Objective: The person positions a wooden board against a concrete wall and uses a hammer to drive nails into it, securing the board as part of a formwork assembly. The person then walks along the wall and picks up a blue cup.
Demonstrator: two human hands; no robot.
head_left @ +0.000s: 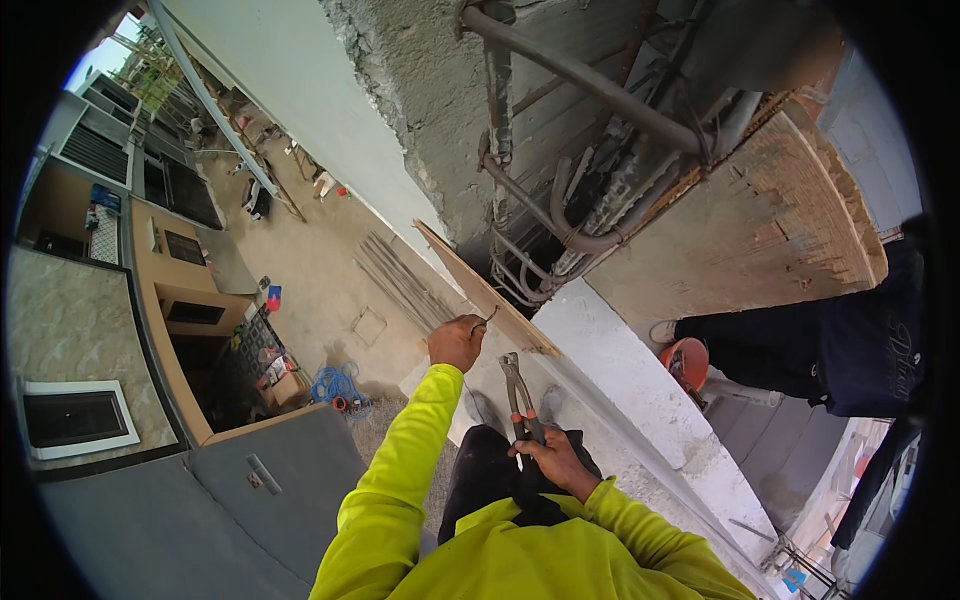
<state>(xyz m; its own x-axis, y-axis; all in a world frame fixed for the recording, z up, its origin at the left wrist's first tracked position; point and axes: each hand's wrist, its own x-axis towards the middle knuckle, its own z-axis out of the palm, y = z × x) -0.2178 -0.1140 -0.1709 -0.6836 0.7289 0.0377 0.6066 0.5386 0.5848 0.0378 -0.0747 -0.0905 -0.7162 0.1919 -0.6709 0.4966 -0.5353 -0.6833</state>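
My right hand [555,460] is closed round the handles of a pair of end-cutting pincers [514,385], held upright in front of my body with the jaws pointing away from me. The handles have dark and red grips. Farther forward and to the left, my left hand [457,342] is closed, with a thin wire [493,314] sticking out past its fingers. That hand is beside the edge of a narrow wooden board [490,298]. Beyond the board, bent steel rebar [590,240] stands in an opening of the rough concrete column [400,90].
A wide plywood panel [740,220] juts out at the right of the rebar. Below it are an orange bucket [686,362] and a person in dark clothes [770,320]. A white ledge [650,410] runs along my right. Far down left lie long bars [400,280] and a blue hose [338,385].
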